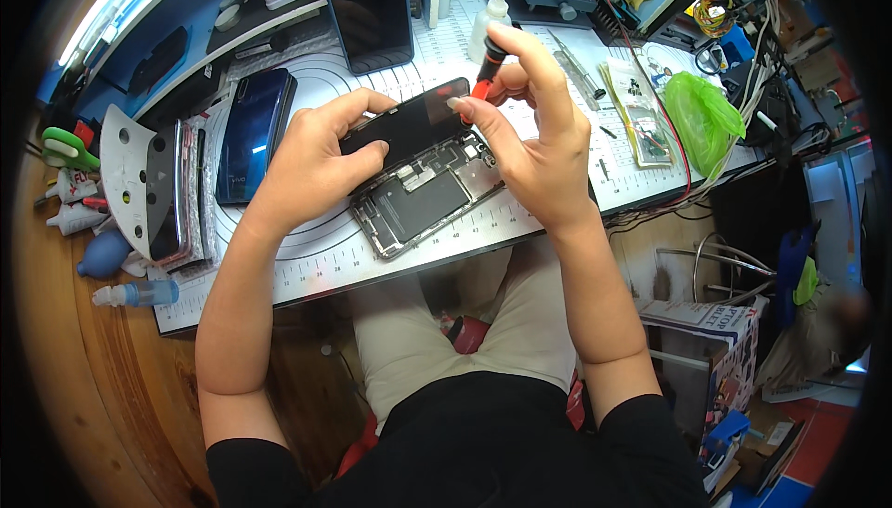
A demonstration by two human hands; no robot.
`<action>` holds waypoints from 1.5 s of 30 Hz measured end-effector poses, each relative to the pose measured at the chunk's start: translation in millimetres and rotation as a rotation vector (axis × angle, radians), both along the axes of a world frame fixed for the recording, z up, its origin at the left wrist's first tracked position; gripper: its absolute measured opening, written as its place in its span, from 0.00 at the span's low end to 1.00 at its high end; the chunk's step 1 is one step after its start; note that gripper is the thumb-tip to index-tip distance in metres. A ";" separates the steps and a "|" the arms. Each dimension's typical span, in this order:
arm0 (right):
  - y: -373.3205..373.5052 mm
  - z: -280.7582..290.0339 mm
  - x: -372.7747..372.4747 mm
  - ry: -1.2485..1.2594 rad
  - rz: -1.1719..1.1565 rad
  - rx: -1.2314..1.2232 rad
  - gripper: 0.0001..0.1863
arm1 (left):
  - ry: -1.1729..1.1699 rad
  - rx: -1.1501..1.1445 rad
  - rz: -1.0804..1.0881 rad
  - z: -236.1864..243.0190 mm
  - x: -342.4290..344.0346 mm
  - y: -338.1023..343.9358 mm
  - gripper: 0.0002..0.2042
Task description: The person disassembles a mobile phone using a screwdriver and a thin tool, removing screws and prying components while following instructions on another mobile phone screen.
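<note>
A white gridded work mat [316, 257] spreads under both hands and carries everything the fingers work over. A large dark tablet-like slab [369, 6] stands propped beyond the fingertips, at the mat's far edge. A glossy blue smartphone [256, 132] lies flat just outside the left hand's knuckles, towards the person's left. Under the fingers lies the opened dark phone body with bare metal shields and a black battery [423, 200], tilted across the mat; its black glass screen panel [409, 123] is lifted off along the far side. The left hand [311, 160] grips that panel, thumb on the near face and curled fingers over the far edge, pressed together. The right hand [534, 150] pinches a small red-and-black precision screwdriver [487, 67] between thumb and forefinger, other fingers bent close beside it; the tip points down near the phone's upper corner, touching or not I cannot tell. A crumpled green plastic bag [701, 118] sits well beyond the right hand's back. A white squeeze bottle [483, 30] stands just past the screwdriver's top.
</note>
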State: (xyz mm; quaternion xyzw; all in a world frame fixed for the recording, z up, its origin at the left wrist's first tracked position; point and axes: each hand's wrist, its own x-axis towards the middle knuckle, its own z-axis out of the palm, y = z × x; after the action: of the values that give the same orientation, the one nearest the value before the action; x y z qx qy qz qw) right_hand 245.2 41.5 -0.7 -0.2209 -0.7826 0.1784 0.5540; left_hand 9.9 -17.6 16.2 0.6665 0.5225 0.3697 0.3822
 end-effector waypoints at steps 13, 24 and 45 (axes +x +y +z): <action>7.4 6.3 -9.7 0.124 0.044 -0.090 0.29 | -0.013 -0.015 -0.009 -0.2 0.1 0.7 0.14; 6.1 5.1 -7.1 0.127 0.027 -0.094 0.28 | -0.040 -0.002 -0.016 -1.9 -0.5 1.3 0.15; 2.3 8.9 -6.5 0.056 0.071 -0.127 0.31 | -0.015 -0.002 -0.012 -1.9 -1.6 1.3 0.15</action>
State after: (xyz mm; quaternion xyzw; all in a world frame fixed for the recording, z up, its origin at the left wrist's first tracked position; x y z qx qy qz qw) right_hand 238.7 43.9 8.2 -0.2226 -0.7612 0.2535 0.5539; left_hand 8.3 -16.3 14.3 0.6664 0.5162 0.3717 0.3890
